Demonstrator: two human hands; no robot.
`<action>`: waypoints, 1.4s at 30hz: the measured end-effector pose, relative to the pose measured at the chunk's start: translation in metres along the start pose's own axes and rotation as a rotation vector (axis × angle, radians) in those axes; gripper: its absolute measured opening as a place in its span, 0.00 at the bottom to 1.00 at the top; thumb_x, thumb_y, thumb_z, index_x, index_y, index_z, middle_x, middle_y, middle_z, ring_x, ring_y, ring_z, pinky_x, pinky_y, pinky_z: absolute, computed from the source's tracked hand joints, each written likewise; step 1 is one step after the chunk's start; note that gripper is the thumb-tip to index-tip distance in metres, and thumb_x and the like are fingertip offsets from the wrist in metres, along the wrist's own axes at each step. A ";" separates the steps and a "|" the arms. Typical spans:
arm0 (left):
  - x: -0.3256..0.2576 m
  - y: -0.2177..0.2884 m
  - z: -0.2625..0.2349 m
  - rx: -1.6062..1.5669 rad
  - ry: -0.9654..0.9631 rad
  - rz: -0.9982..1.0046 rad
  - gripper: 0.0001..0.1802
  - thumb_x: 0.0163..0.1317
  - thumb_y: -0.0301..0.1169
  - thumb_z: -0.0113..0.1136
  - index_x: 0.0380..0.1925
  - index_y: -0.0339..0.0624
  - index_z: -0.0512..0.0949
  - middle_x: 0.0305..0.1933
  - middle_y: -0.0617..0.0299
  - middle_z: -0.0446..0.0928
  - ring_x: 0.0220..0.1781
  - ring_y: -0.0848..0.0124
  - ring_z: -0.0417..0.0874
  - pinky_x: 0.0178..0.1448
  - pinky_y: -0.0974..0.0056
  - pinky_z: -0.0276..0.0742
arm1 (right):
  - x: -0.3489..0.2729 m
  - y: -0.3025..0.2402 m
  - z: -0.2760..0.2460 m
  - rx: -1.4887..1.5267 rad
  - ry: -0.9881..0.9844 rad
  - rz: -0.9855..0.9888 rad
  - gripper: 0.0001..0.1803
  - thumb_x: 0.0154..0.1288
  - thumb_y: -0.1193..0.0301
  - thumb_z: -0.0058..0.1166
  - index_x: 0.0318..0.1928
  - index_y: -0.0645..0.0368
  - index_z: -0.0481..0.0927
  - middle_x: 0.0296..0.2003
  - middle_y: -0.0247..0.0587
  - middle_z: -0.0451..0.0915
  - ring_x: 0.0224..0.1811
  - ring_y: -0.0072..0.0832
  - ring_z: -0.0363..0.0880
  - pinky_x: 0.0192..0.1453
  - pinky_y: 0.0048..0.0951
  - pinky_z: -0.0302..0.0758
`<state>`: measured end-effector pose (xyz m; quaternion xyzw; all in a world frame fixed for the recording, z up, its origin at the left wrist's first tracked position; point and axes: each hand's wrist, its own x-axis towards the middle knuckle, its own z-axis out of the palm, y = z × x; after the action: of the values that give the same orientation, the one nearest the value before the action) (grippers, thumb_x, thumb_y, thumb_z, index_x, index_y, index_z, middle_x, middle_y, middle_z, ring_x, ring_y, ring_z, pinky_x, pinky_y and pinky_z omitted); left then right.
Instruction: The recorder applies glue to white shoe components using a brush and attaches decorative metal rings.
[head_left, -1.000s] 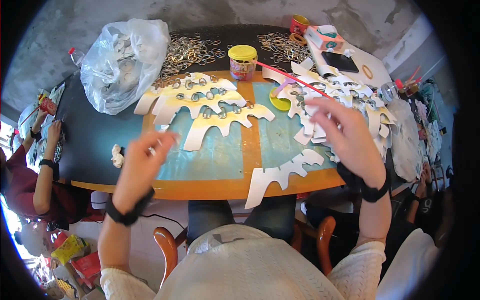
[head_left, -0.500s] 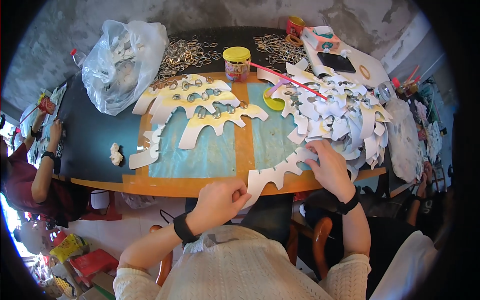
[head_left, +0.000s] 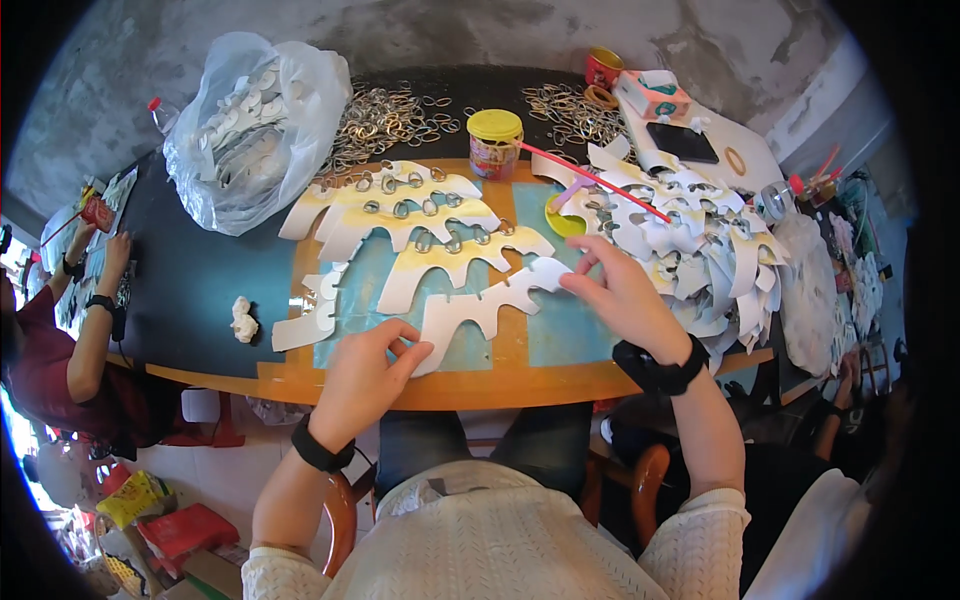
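My left hand (head_left: 370,375) pinches the left end of a curved white strip (head_left: 490,305) with scalloped arches along its lower edge and slits along its upper edge. The far right end of that strip is between the thumb and fingers of my right hand (head_left: 625,300). It lies over the taped blue sheet (head_left: 565,335) just below several similar strips (head_left: 445,255), which are smeared yellow and carry metal rings. Left of these sits another white strip (head_left: 305,330) without yellow.
A yellow-lidded tub (head_left: 495,150) stands behind the strips, a red stick (head_left: 600,180) by it. Metal rings (head_left: 390,125) are heaped at the back. A strip pile (head_left: 690,260) fills the right; a plastic bag (head_left: 250,130) stands back left. Another person (head_left: 75,350) works far left.
Both hands have moved forward and left with the white strip, from the table's front edge to just below the yellow-smeared strips. The view has shifted slightly.
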<state>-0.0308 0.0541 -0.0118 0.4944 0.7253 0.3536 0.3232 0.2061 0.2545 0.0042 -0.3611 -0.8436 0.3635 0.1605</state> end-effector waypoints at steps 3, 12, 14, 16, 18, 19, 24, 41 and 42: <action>-0.017 -0.002 -0.007 0.392 0.284 0.187 0.12 0.58 0.28 0.66 0.41 0.39 0.80 0.27 0.63 0.78 0.20 0.75 0.69 0.28 0.71 0.66 | 0.022 -0.011 0.009 0.557 0.018 0.287 0.32 0.64 0.64 0.60 0.64 0.64 0.64 0.30 0.36 0.76 0.26 0.20 0.74 0.27 0.23 0.70; -0.062 0.104 -0.143 0.254 0.253 0.290 0.21 0.47 0.28 0.65 0.44 0.37 0.81 0.31 0.59 0.80 0.30 0.74 0.76 0.35 0.70 0.68 | 0.059 0.015 0.000 1.001 0.327 0.148 0.28 0.68 0.65 0.56 0.65 0.61 0.66 0.33 0.28 0.74 0.24 0.12 0.68 0.25 0.17 0.66; -0.037 0.109 -0.139 0.356 0.300 0.343 0.17 0.51 0.26 0.63 0.43 0.37 0.81 0.33 0.57 0.80 0.33 0.71 0.77 0.39 0.69 0.69 | 0.067 0.017 -0.004 0.775 0.398 0.027 0.18 0.70 0.68 0.53 0.57 0.61 0.76 0.34 0.30 0.78 0.24 0.12 0.70 0.25 0.15 0.66; -0.004 0.093 -0.125 0.351 0.293 0.399 0.15 0.54 0.25 0.62 0.43 0.38 0.81 0.33 0.57 0.80 0.35 0.68 0.78 0.41 0.67 0.70 | 0.072 0.011 -0.010 0.683 0.471 -0.031 0.12 0.70 0.70 0.52 0.49 0.62 0.81 0.36 0.34 0.81 0.25 0.13 0.73 0.26 0.15 0.66; 0.010 0.091 -0.117 0.516 0.303 0.508 0.12 0.57 0.28 0.62 0.42 0.41 0.80 0.36 0.56 0.80 0.41 0.60 0.79 0.47 0.62 0.70 | 0.081 -0.006 -0.010 0.499 0.521 -0.188 0.13 0.69 0.70 0.53 0.49 0.64 0.81 0.35 0.36 0.83 0.25 0.14 0.75 0.26 0.17 0.68; 0.023 0.090 -0.107 0.602 0.318 0.533 0.12 0.56 0.28 0.63 0.41 0.42 0.80 0.40 0.58 0.80 0.46 0.59 0.79 0.52 0.60 0.68 | 0.084 -0.006 -0.012 0.485 0.518 -0.191 0.13 0.69 0.69 0.53 0.48 0.63 0.81 0.34 0.39 0.84 0.25 0.16 0.77 0.28 0.18 0.71; 0.106 0.074 -0.059 0.772 0.301 0.640 0.15 0.60 0.34 0.61 0.47 0.49 0.81 0.63 0.55 0.71 0.65 0.57 0.68 0.64 0.51 0.61 | 0.094 -0.020 -0.019 0.348 0.533 -0.200 0.12 0.69 0.68 0.53 0.47 0.61 0.81 0.31 0.40 0.84 0.26 0.19 0.79 0.31 0.20 0.73; 0.196 0.045 -0.002 1.039 0.223 0.638 0.19 0.67 0.47 0.51 0.49 0.48 0.79 0.70 0.56 0.64 0.73 0.53 0.58 0.66 0.35 0.54 | 0.096 -0.012 -0.019 0.190 0.506 -0.299 0.10 0.70 0.72 0.50 0.47 0.62 0.80 0.29 0.39 0.80 0.21 0.21 0.77 0.23 0.23 0.78; 0.195 0.046 -0.003 1.039 0.219 0.635 0.19 0.67 0.47 0.51 0.49 0.48 0.79 0.70 0.56 0.64 0.73 0.53 0.58 0.66 0.35 0.54 | 0.092 -0.021 -0.020 0.236 0.476 -0.271 0.10 0.69 0.73 0.50 0.47 0.62 0.80 0.29 0.38 0.79 0.22 0.20 0.76 0.23 0.23 0.78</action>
<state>-0.0698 0.2499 0.0046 0.7397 0.6493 0.0819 -0.1570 0.1427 0.3213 0.0338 -0.2990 -0.7749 0.3392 0.4417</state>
